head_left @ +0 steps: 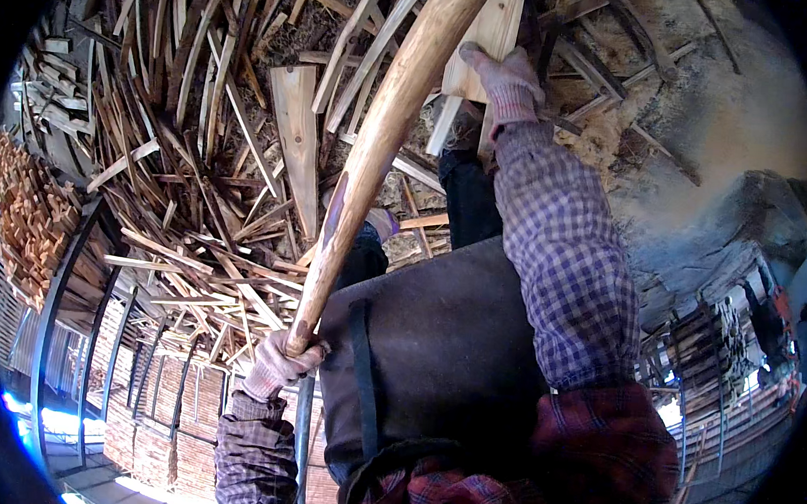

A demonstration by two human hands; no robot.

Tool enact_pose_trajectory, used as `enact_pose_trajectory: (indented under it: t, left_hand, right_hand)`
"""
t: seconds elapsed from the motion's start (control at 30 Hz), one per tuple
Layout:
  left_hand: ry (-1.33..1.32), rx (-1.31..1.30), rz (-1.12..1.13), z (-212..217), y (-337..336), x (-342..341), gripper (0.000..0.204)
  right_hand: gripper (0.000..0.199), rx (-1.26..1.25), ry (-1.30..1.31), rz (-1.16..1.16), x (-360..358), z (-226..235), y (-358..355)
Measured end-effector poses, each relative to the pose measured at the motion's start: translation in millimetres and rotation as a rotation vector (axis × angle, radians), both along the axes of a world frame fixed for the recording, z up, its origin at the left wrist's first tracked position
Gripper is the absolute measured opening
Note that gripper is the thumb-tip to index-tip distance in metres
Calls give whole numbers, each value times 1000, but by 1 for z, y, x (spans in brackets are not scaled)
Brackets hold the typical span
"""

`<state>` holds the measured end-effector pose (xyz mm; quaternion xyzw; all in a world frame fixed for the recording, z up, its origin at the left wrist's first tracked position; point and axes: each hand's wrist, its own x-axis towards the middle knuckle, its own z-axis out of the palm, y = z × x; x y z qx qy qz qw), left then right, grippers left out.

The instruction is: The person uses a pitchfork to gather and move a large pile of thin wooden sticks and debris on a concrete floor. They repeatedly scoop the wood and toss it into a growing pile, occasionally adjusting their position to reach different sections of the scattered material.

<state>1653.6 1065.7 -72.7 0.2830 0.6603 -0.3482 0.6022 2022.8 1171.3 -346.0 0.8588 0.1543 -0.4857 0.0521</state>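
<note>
A long peeled wooden pole [385,131] runs slantwise from the top of the view down to the lower middle. My left hand [281,366], in a pale knitted glove, is wrapped round its lower end, beside my dark apron [425,346]. Farther off, my right hand [508,78], also gloved, grips the near end of a flat pale board [493,31]. Its thumb lies over the board's face, and the other fingers are partly hidden. The pole crosses in front of the board's left side at the top.
Loose wooden strips [215,83] lie heaped over the ground at left and ahead. A tapered board [297,139] rests among them. Bundled sticks [31,215] sit in a metal rack [59,323] at left. Dusty bare floor [708,114] and a grey sheet [714,239] are at right.
</note>
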Motion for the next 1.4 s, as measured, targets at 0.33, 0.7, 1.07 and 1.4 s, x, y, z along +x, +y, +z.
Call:
enact_pose_trajectory:
  t: [0.33,0.7,1.07,1.4]
  left_hand:
    - [6,63,50,85,38,26,23]
    - [-48,56,193,118,49,22,23]
    - [-85,82,220,100,25,15,26]
    - [-551,545,-746,-12,-127,-1,35]
  right_hand:
    - [71,354,280,-426,37,159,-35]
    - [59,75,294,-902,-21,295,-183]
    - [48,592,189,-547,-31,371,-221]
    - [67,493,843,150,-128,421,-47]
